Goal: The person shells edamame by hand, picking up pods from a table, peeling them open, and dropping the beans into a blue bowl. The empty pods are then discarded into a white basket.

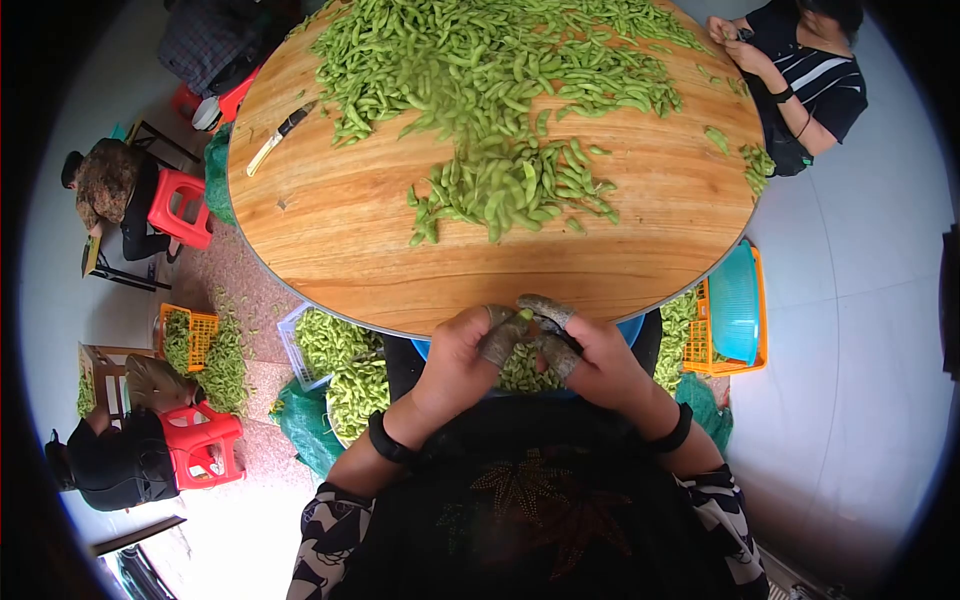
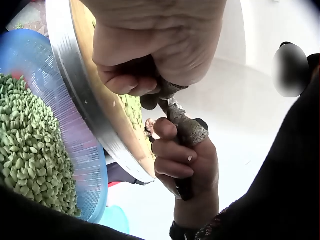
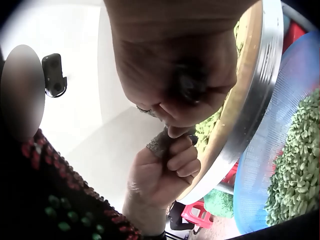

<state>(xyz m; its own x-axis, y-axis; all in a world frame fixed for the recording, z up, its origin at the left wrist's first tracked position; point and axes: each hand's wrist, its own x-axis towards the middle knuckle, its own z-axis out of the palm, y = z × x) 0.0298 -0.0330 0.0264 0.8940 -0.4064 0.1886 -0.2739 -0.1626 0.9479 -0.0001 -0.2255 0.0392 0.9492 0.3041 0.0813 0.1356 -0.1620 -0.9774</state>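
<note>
Both hands meet just off the near edge of the round wooden table (image 1: pixel 480 290), thumbs and fingertips wrapped in grey coverings. A small green pod (image 1: pixel 525 314) shows at the fingertips of my left hand (image 1: pixel 455 365), which pinches it. My right hand (image 1: pixel 605 370) closes in from the other side, fingers curled, its tips against the pod; their exact hold is partly hidden. In the left wrist view a pale fleck lies on a curled finger of the right hand (image 2: pixel 192 160). Shelled beans (image 2: pixel 30 145) fill a blue basket (image 2: pixel 92 180) below.
Piled green pods (image 1: pixel 500 180) cover the table's middle and far side; a knife (image 1: pixel 280 138) lies at left. Containers of pods (image 1: pixel 335 340) stand beneath both sides. An orange crate (image 1: pixel 762 310) is at right. Several people sit around, with red stools (image 1: pixel 205 445) at left.
</note>
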